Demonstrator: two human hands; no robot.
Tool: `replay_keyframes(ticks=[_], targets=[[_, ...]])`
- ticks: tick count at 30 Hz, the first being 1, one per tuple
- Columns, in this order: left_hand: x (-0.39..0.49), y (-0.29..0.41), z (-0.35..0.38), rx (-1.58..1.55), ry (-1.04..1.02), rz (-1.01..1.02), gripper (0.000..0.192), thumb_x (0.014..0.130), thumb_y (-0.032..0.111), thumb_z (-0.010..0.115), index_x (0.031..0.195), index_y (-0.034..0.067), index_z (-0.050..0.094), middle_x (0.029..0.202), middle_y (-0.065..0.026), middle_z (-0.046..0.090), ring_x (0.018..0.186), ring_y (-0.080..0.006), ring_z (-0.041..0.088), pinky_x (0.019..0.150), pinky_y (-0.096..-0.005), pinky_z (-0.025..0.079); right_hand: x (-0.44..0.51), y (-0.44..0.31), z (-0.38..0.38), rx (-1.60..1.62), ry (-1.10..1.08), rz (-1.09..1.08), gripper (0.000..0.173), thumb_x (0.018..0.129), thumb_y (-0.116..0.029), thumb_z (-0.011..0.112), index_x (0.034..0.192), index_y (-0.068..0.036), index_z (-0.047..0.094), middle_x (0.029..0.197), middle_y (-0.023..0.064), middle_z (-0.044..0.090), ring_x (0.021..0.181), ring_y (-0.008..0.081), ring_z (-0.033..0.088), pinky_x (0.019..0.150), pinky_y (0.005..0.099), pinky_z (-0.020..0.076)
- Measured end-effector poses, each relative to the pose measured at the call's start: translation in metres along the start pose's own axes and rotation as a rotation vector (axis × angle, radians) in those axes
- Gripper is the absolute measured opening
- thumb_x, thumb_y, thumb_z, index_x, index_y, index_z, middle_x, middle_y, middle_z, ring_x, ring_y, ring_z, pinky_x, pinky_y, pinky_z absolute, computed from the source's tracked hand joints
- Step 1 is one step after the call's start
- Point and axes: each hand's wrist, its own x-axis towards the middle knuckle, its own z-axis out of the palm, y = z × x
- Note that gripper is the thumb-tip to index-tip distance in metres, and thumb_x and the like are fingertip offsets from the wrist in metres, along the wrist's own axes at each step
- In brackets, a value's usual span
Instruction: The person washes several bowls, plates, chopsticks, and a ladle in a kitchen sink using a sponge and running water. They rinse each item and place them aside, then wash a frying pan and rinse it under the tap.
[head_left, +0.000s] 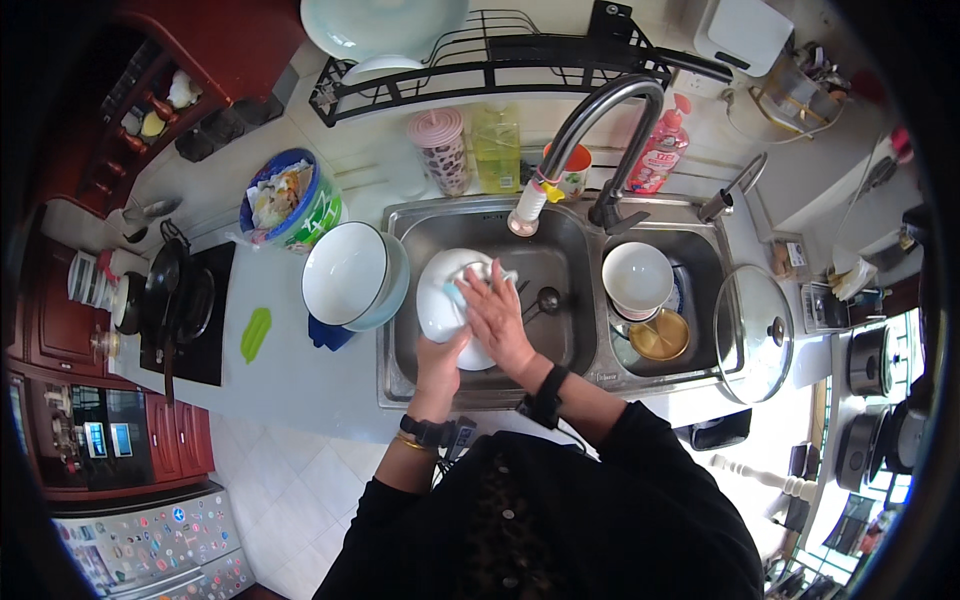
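A white bowl (441, 302) is tilted over the left basin of the steel double sink (394, 352). My left hand (441, 361) grips its near edge, the thumb on top. Against the bowl my right hand (491, 319) presses a pale cloth (504, 274), fingers stretched out over it. Beyond them a dark ladle (548, 300) lies on the basin floor. The gooseneck faucet (596, 112) arches above, its white nozzle (527, 208) over the basin. In the right basin stand stacked bowls (637, 276) and a round gold-coloured dish (660, 335).
Nested large bowls (345, 274) stand left of the sink, near a blue-rimmed bucket (319, 214) of scraps. A glass lid (752, 330) leans at the right edge. Behind are a patterned tumbler (441, 154), a yellow bottle (496, 150) and a pink pump bottle (658, 157). A black rack (487, 75) hangs above.
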Motion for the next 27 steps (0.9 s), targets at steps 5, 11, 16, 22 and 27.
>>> replay_keyframes(ticks=[5,11,16,22,27], targets=[[0.002,-0.001,-0.008,-0.026,0.079,-0.050,0.051,0.077,-0.003,0.072,0.125,-0.006,0.056,0.112,-0.0118,0.066,0.098,-0.0200,0.065,0.086,-0.0323,0.051,0.008,0.025,0.017,0.361,0.014,0.343,0.041,0.094,-0.010,0.053,0.135,-0.010,0.056,0.148,0.0158,0.045,0.140,0.0425,0.035,0.111,0.0567,0.0300],[-0.004,-0.001,-0.015,0.156,-0.041,0.024,0.049,0.075,0.003,0.075,0.122,-0.002,0.061,0.113,-0.0064,0.067,0.103,-0.0152,0.063,0.087,-0.0298,0.050,-0.005,-0.029,-0.001,0.277,-0.144,-0.171,0.045,0.089,-0.001,0.056,0.132,-0.012,0.060,0.150,0.0144,0.043,0.146,0.0368,0.026,0.116,0.0539,0.0223],[-0.017,0.031,-0.016,0.559,-0.141,0.109,0.042,0.075,0.003,0.076,0.114,-0.004,0.063,0.103,-0.0054,0.068,0.094,-0.0130,0.063,0.083,-0.0297,0.051,0.063,-0.015,-0.027,0.397,-0.184,-0.247,0.035,0.097,-0.014,0.047,0.128,-0.011,0.062,0.138,0.0168,0.055,0.135,0.0349,0.044,0.114,0.0450,0.0313],[-0.023,0.034,-0.003,0.453,-0.094,0.213,0.039,0.076,0.007,0.078,0.111,-0.006,0.065,0.097,-0.0080,0.071,0.084,-0.0123,0.064,0.077,-0.0292,0.053,0.020,0.026,-0.021,1.431,-0.068,0.973,0.035,0.098,-0.019,0.046,0.126,-0.001,0.058,0.122,0.0123,0.065,0.114,0.0252,0.061,0.098,0.0394,0.0492],[-0.017,0.005,0.015,0.726,-0.133,0.280,0.028,0.080,0.013,0.076,0.103,-0.002,0.069,0.087,-0.0109,0.073,0.076,-0.0175,0.071,0.067,-0.0313,0.055,-0.037,0.043,0.019,1.726,-0.085,1.276,0.028,0.098,-0.021,0.047,0.114,-0.002,0.060,0.114,0.0129,0.065,0.108,0.0271,0.061,0.098,0.0452,0.0485]])
